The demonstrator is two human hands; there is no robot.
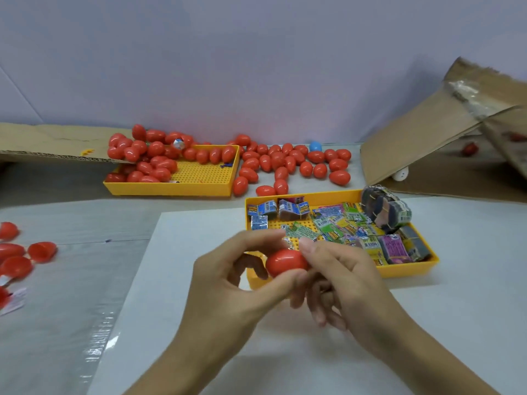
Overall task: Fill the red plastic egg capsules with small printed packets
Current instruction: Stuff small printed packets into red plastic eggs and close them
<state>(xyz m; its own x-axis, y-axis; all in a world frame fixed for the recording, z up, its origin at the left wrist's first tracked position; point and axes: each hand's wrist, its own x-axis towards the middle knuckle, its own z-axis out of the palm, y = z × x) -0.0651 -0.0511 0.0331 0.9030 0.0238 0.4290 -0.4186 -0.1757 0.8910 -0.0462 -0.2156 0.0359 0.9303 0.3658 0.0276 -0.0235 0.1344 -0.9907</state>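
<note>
A red egg capsule [286, 262] sits between both hands above the near corner of a yellow tray [410, 271]. My left hand [228, 283] curls round its left side, thumb below and forefinger over the top. My right hand [345, 277] pinches its right end with thumb and forefinger. The tray holds several small printed packets [333, 228] and a banded bundle of packets [385, 210]. Whether the capsule holds a packet is hidden.
A second yellow tray [199, 181] at the back left holds a heap of red capsules [148, 155]; more capsules [288, 163] and one blue egg [315, 145] lie beside it. Open red capsule halves [42, 251] lie at the left edge. Cardboard flaps [427, 138] lean at the right.
</note>
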